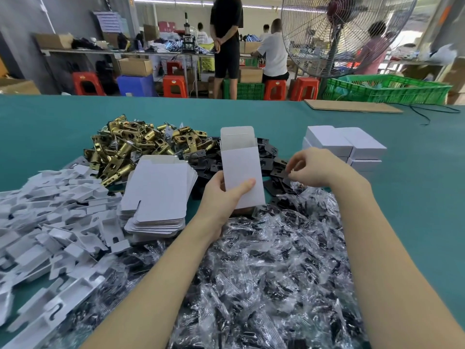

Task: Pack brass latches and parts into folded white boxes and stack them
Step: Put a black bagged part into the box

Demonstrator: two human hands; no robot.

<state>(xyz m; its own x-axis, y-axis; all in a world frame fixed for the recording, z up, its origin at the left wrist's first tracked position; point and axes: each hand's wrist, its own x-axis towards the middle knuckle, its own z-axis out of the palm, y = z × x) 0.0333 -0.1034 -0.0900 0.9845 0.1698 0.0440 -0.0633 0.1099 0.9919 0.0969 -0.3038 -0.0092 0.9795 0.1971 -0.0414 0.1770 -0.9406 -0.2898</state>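
Left hand (224,195): grip closed on an erected white box (242,170), thumb across the front panel, fingers behind. The box stands upright above the middle of the worktop (415,172), top flap raised, mouth open.

Right hand (314,167): fingers curled, thumb and fingertips pinching what appears to be a black plate (285,178) at the edge of the black plate pile (266,157); the contact point is small, so the pinch is probable, not certain. The hand is just right of the box and not touching it.

Layout on the green worktop:
- Brass latches (130,144): loose heap behind and left of the held box, toward the far edge.
- Flat box blanks (158,195): stack just left of the left hand.
- White card inserts (50,222): spread along the left edge.
- Clear bags of dark parts (271,273): large pile at the near edge, under both forearms.
- Closed white boxes (344,144): stacked in layers, right of the plate pile, behind the right hand.
- Cardboard sheet (352,106): flat near the far edge, right side.
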